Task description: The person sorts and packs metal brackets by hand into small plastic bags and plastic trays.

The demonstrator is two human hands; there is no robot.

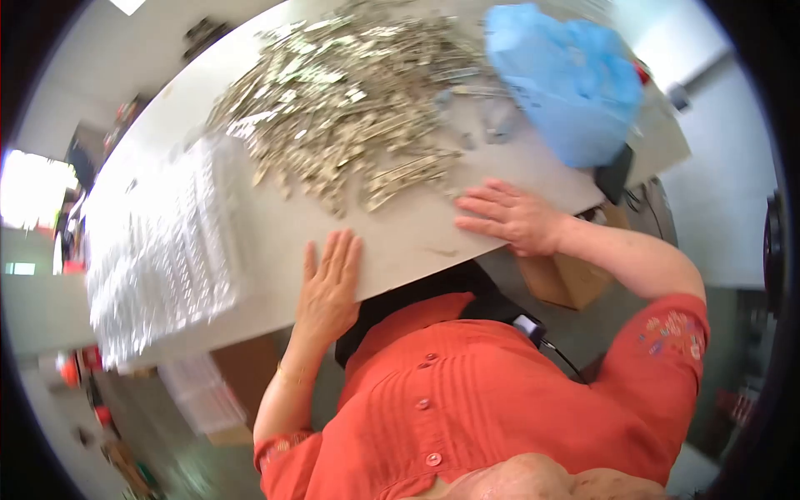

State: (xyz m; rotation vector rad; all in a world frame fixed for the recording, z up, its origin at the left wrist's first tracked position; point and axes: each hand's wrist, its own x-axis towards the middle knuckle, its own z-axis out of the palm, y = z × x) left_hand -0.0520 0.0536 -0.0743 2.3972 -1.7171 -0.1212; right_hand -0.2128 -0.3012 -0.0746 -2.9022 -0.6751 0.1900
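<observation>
My left hand (329, 287) lies flat on the pale table (408, 250) near its front edge, fingers stretched out and holding nothing. To the right, my right hand (517, 218) rests at the same edge with its fingers extended and slightly apart, also with nothing in it. Beyond both hands spreads a large heap of small flat metal pieces (358, 100), many joined in strips. A few of these strips (408, 177) lie closest to my hands, apart from my fingertips. The exact kind of these pieces is too small to tell.
Clear plastic trays or packs (171, 250) in shiny wrap stand on the table's left side. A blue plastic bag (571, 83) sits at the back right, with a dark object (614, 173) beside it. Below the table are a cardboard box (567, 279) and a pale bin (204, 392).
</observation>
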